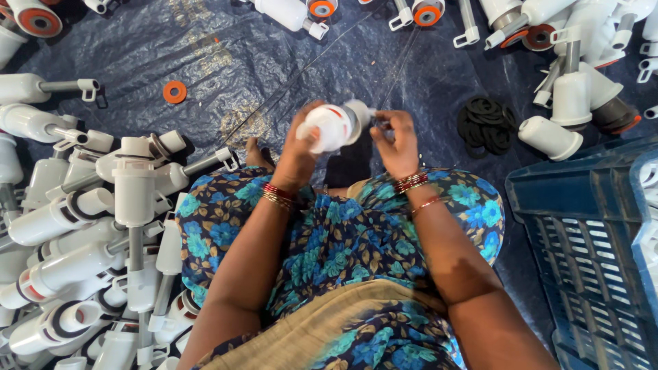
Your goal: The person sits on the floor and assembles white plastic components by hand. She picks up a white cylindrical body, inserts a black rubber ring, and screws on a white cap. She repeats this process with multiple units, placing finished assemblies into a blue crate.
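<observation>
Left hand [299,147] grips a white pump part [334,127]; right hand [396,142] pinches its end.

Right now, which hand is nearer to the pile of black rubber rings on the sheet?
The right hand. It is just left of the black rubber rings in the picture; the left hand, holding the white plastic part, is farther away.

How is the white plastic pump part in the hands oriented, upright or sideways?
Sideways. The white plastic pump part lies roughly level, body gripped in the left hand, narrow end toward the right hand touching it.
</observation>
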The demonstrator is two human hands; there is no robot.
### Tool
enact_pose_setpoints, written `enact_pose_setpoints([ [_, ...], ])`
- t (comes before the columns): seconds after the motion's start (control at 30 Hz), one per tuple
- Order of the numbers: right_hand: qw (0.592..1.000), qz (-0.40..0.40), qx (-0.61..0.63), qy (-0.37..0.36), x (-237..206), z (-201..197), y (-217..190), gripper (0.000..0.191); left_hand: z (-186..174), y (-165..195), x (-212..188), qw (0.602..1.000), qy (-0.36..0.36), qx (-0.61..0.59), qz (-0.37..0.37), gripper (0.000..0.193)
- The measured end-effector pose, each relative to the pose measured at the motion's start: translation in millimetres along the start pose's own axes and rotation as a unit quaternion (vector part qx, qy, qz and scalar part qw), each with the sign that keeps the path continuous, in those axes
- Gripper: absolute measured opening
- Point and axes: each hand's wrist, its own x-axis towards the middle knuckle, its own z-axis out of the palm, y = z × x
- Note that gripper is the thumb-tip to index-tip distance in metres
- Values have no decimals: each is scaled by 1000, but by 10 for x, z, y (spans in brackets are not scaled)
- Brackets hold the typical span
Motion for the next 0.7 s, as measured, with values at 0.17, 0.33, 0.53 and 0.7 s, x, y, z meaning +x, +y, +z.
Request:
enact_pose_setpoints([
  [0.17, 987, -152, -12, 46, 81, -150, -154, 96, -19, 204, -17, 994, 24, -100, -26, 92],
  [0.33, 746, 30, 641, 176, 197, -839, -475, 119, -10, 123, -11, 982, 45, -179, -45, 83],
  [0.53, 653, -59, 754, 51, 108, -1838, -768, 103, 11, 55, 56, 979, 39, -195, -47, 77],
  [0.7, 758, 0, 651, 49, -26, -1581, -913, 91, 24, 57, 41, 978, 41, -198, -56, 79],
])
